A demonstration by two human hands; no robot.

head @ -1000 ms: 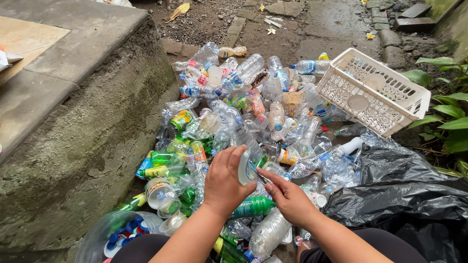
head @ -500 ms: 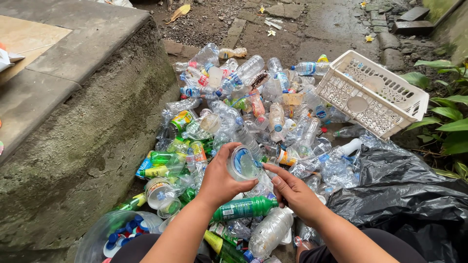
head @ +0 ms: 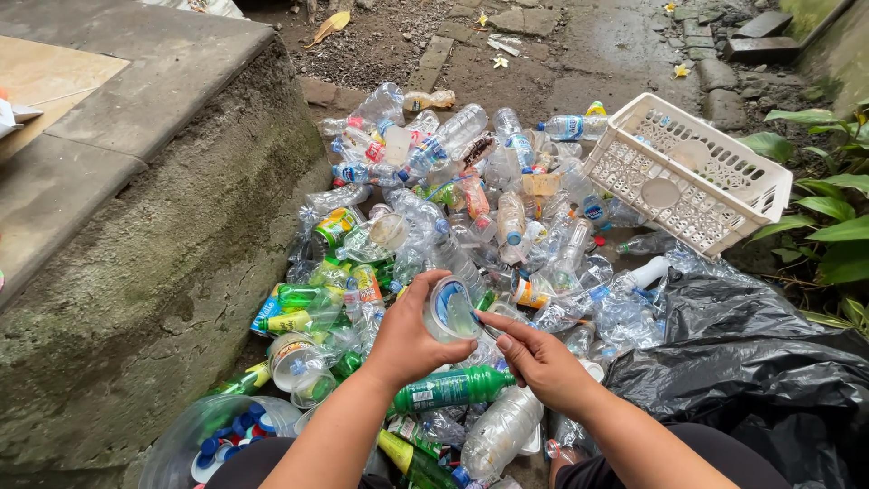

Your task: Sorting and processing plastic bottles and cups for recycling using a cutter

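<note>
— Biggest first? Broad concrete step [head: 136, 181] along the left side, mossy on its face. Black plastic sheet [head: 751, 362] crumpled at lower right, green leaves [head: 824, 208] beyond it.

— Next down? Heap of empty plastic bottles [head: 453, 208] spread over the ground between step and sheet, mostly clear, some green. White perforated basket [head: 688, 172] tipped on its side at the heap's upper right edge, touching the bottles.

— Smaller still? Clear tub [head: 208, 444] at lower left, loaded with blue bottle caps. Green bottle [head: 448, 389] lying flat under the forearms, just below both hands.

— And the hands? Left hand [head: 407, 340] raised over the near side of the heap, fingers curled and clamped around a clear plastic cup [head: 450, 310]. Cup tilted, mouth facing the camera, blue film lid across the opening. Right hand [head: 539, 358] just beside it, index finger and thumb stretched toward the cup's lower rim, pinching at the edge of the lid; remaining fingers folded loosely. Hard to tell whether film is truly caught between those tips.

— Cup's place overall? Held above the bottles, near the centre, well apart from the basket.
</note>
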